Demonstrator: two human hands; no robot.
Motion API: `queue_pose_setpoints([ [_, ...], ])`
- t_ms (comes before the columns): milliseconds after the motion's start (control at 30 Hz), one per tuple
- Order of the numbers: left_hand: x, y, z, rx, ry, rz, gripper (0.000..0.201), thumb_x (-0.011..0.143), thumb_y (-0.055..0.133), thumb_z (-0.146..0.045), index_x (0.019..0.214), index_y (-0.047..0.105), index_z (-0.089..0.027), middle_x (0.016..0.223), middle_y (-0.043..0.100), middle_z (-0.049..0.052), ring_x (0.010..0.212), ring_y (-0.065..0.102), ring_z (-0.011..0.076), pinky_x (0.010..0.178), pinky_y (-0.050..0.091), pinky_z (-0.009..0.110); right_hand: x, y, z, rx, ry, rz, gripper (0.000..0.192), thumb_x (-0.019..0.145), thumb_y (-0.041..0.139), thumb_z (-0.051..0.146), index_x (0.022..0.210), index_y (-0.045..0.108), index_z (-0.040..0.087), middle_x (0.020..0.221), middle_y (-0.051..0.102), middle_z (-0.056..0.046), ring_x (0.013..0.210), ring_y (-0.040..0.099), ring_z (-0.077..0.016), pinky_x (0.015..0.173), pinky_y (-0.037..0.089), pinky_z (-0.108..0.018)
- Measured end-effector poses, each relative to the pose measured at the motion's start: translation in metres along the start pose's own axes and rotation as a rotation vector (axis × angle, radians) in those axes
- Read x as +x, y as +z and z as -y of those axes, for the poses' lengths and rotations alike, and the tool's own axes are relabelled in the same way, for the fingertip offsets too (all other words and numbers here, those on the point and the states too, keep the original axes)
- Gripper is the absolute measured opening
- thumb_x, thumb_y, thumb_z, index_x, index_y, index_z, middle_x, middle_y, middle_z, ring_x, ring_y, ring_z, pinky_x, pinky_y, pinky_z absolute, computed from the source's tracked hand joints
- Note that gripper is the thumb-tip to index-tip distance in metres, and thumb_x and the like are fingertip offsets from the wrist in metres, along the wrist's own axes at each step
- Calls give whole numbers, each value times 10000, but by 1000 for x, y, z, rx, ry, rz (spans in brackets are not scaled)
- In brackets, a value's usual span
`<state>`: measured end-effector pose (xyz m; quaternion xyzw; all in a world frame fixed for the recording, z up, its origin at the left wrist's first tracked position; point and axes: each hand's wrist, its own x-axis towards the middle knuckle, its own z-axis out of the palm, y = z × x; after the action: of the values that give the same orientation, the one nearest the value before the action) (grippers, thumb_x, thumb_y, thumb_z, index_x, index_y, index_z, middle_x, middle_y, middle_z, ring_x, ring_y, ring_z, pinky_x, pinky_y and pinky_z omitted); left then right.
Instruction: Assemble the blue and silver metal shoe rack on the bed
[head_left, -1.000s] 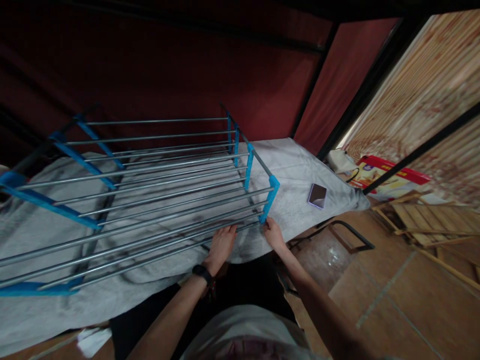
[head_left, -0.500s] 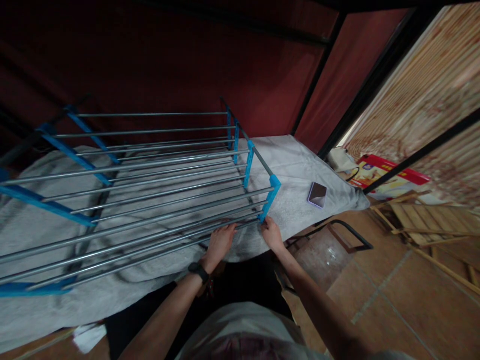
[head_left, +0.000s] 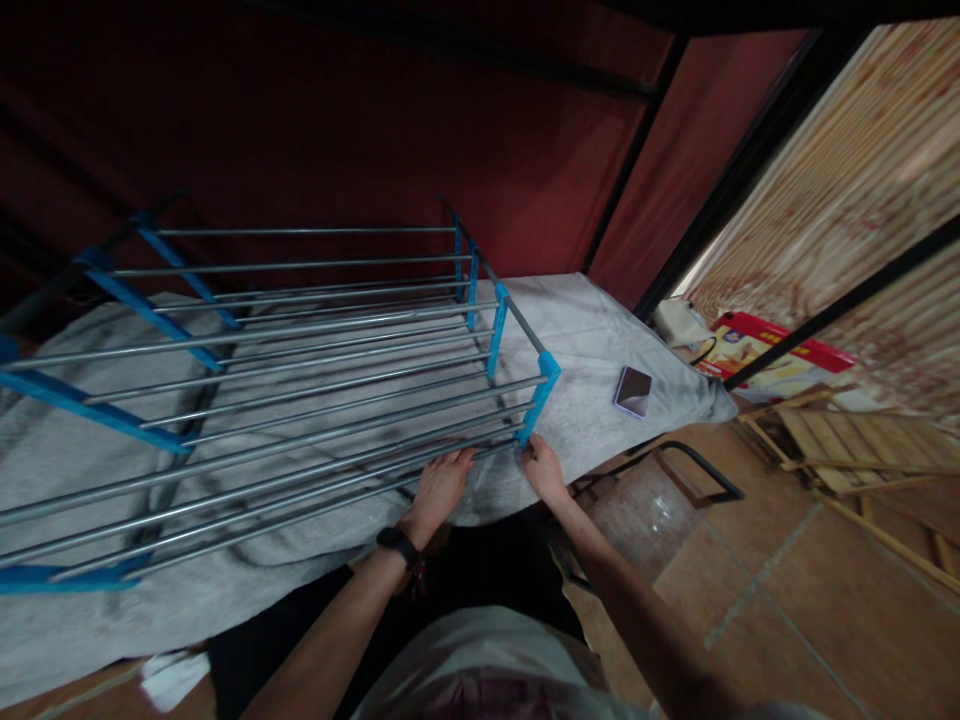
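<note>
A rack of grey metal rods with blue plastic joints (head_left: 541,395), like a shoe rack, lies on a grey cloth (head_left: 592,325). My left hand (head_left: 441,485) is closed on the rod nearest me, close to its right end, with the fingertips partly hidden by the rod. At that rod's end, my right hand (head_left: 545,472) grips the lower tip of the front right blue joint; its fingers curl underneath and are partly out of sight. The rods run left across the cloth to more blue joints (head_left: 161,435). A dark watch (head_left: 399,545) is on my left wrist.
A phone with a purple edge (head_left: 634,391) rests on the cloth to the right. Beyond the cloth are a black-framed chair or stool (head_left: 709,470), a wooden folding piece (head_left: 855,445) and a red and yellow box (head_left: 787,350). A dark red wall (head_left: 337,130) stands behind.
</note>
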<state>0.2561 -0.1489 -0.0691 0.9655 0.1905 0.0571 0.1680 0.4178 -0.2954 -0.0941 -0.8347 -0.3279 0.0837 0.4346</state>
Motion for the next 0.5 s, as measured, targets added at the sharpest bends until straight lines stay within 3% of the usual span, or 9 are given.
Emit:
queue_pose_setpoints([
  [333,-1,6,3,-41,-8,-28,287,981,411,-260,1173,601,-163,1090,685,98,992,639,211,903,477,333,1,-1,-2,-10,-9,13,348,724,430,109,995,636,180,958,655,-71,882,589,-206,834,453,-321],
  [500,0,6,2,28,28,-33,308,987,396,-258,1209,591,-174,1159,681,87,1026,637,217,915,469,339,1,-2,-2,-15,-10,24,327,727,431,115,975,632,189,938,651,-63,865,585,-198,817,449,-305],
])
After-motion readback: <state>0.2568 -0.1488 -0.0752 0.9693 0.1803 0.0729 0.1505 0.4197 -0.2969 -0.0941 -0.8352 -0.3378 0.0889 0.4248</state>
